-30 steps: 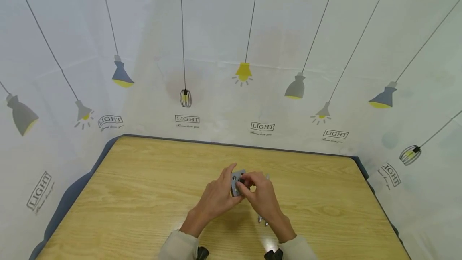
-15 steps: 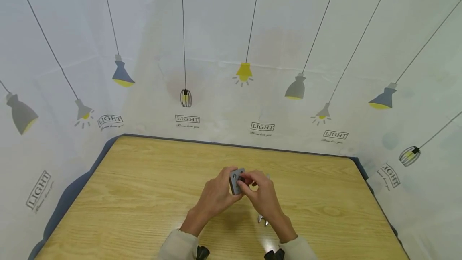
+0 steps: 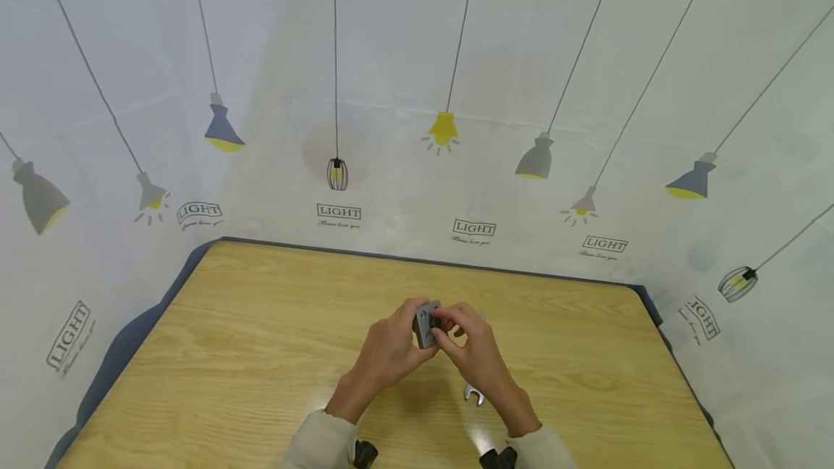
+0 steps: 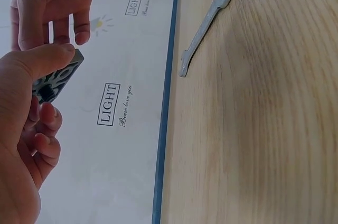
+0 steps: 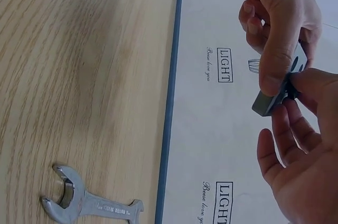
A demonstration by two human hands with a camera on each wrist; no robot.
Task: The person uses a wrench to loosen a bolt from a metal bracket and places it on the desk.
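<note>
Above the table, my left hand grips a grey rectangular block with round holes in its face. Its thumb presses along one side of the block, seen in the right wrist view. The left wrist view shows a recessed, ribbed surface on the block. My right hand has thumb and fingertips pinched on a small dark piece at the block's face. Fingers mostly cover this piece, and I cannot tell its kind. A silver open-end wrench lies on the table, partly behind the right forearm.
The wood-grain table has a dark blue edge strip along its back. A white backdrop printed with lamps stands behind it and on both sides. The wrench is the nearest loose thing below the hands.
The block has turned a little in my left hand, and the left index finger has come down from its raised pose onto the block. The right fingers keep pinching the small dark piece.
</note>
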